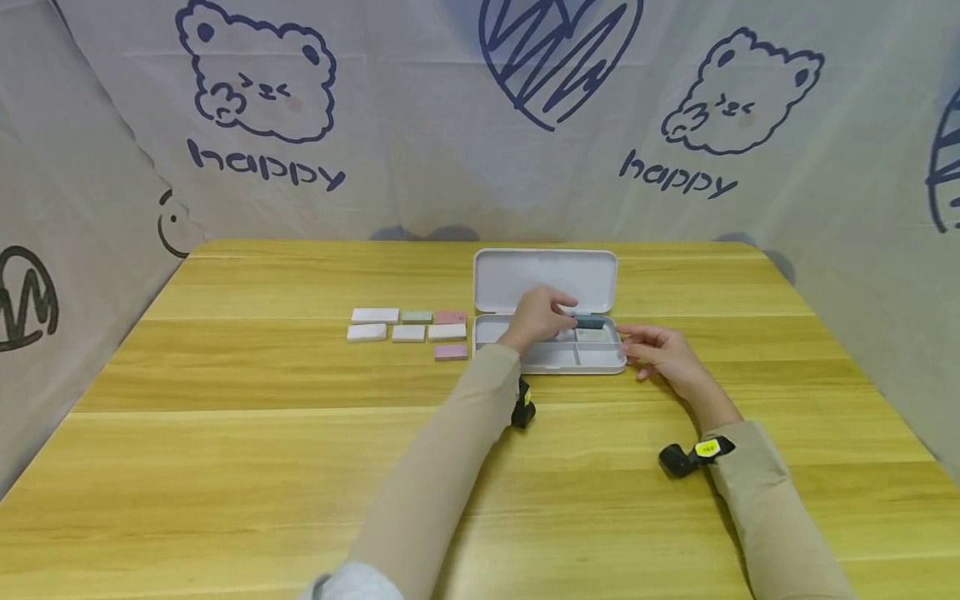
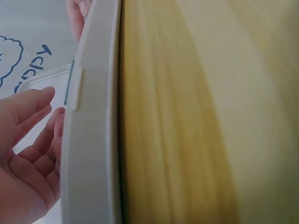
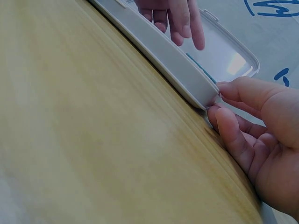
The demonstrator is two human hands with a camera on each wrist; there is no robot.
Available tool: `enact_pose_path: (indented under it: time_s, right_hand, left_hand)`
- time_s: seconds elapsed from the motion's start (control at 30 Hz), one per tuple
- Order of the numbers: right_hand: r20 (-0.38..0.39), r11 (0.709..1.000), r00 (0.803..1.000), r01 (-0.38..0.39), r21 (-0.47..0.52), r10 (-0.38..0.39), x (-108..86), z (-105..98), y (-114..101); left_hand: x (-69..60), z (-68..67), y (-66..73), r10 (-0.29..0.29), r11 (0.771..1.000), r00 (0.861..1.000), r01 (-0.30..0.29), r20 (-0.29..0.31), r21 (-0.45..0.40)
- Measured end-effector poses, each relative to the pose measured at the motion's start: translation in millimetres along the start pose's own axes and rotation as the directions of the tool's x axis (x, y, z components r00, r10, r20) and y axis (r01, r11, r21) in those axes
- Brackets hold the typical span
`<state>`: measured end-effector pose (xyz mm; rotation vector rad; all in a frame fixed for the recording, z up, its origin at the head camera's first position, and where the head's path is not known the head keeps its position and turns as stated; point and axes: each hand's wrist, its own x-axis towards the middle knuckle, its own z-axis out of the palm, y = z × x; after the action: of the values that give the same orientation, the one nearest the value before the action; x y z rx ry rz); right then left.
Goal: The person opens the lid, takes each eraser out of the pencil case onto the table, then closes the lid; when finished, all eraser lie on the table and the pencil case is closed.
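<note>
An opened white hinged case [image 1: 551, 367] with divided compartments stands on the table, its lid [image 1: 546, 279] raised at the back. My left hand [image 1: 536, 317] reaches over the case, thumb and fingers apart in the left wrist view. Beside its fingertips, a dark teal block [image 1: 590, 322] sits in the far right compartment; only its thin edge shows in the wrist views. A pale piece [image 1: 592, 336] lies in front of that block, its kind unclear. At the case's right end, my right hand [image 1: 663, 354] pinches the corner between thumb and fingers.
Left of the case lie small eraser-like blocks in rows: several white ones [image 1: 408, 333], a green one [image 1: 417, 317], a pink one [image 1: 450, 317] and a lilac one [image 1: 451, 352]. A printed cloth [image 1: 420, 200] hangs behind the wooden table [image 1: 225, 467].
</note>
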<state>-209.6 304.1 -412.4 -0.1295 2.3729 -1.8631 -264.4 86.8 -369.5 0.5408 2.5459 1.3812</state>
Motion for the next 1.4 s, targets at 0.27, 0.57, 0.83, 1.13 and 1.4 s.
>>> enact_pose_path:
  time_s: [0.27,0.57,0.83,1.13,1.4]
  right_hand:
    - [0.006,1.000,1.000,0.004,-0.005,-0.004,0.6,-0.6,0.0]
    - [0.005,1.000,1.000,0.001,0.007,-0.001,-0.1,0.0,-1.3]
    - [0.002,1.000,1.000,-0.007,0.002,0.007,0.2,0.5,-2.1]
    - [0.011,1.000,1.000,0.005,0.003,-0.005,-1.1,0.4,-3.5]
    - [0.010,1.000,1.000,0.004,0.011,-0.004,-1.8,0.1,-3.2]
  left_hand:
    - [0.9,3.0,1.3,-0.036,0.997,0.999,0.036,0.006,0.063]
    - [3.8,8.5,5.2,-0.065,0.976,0.998,0.068,-0.019,0.207]
    - [4.8,9.0,7.1,-0.069,0.962,0.997,0.078,-0.045,0.263]
    - [4.4,9.5,6.9,-0.063,0.965,0.997,0.070,-0.036,0.254]
    - [5.7,8.8,8.0,-0.052,0.967,0.998,0.058,-0.031,0.247]
